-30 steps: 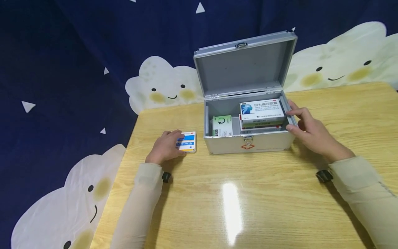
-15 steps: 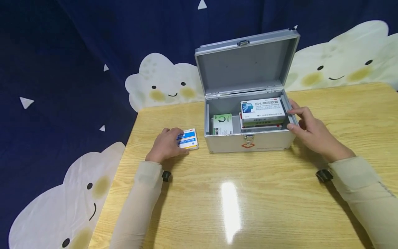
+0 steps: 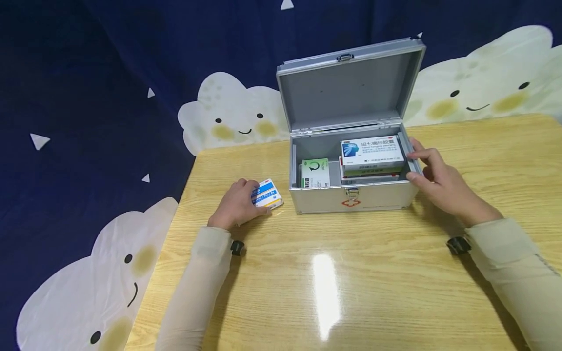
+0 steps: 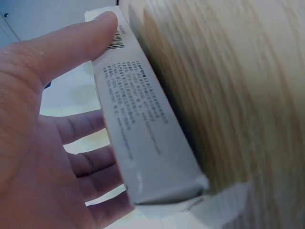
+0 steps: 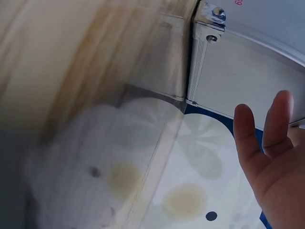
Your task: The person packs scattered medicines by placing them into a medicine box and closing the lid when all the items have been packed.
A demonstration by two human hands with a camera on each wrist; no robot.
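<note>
My left hand [image 3: 239,202] holds a small white medicine box [image 3: 267,194] with blue stripes, left of the case. In the left wrist view, the thumb lies along the printed narrow side of that medicine box [image 4: 138,119]; its near end flap stands open, and the other fingers are behind it. My right hand [image 3: 439,183] touches the right rim of a silver first-aid case [image 3: 325,201] with its thumb and index finger. In the right wrist view, two straight fingers of the right hand [image 5: 281,167] stand out beside the case's wall [image 5: 243,76].
The case's lid [image 3: 347,92] is raised. Inside, a green-and-white box [image 3: 315,173] sits at left, and a white medicine box [image 3: 373,152] tops a stack at right. The wooden table [image 3: 272,273] meets a dark blue cloth [image 3: 131,48] with cloud prints behind.
The medicine box under my left hand has turned a little counterclockwise and shifted slightly right. My right hand stays at the case's rim.
</note>
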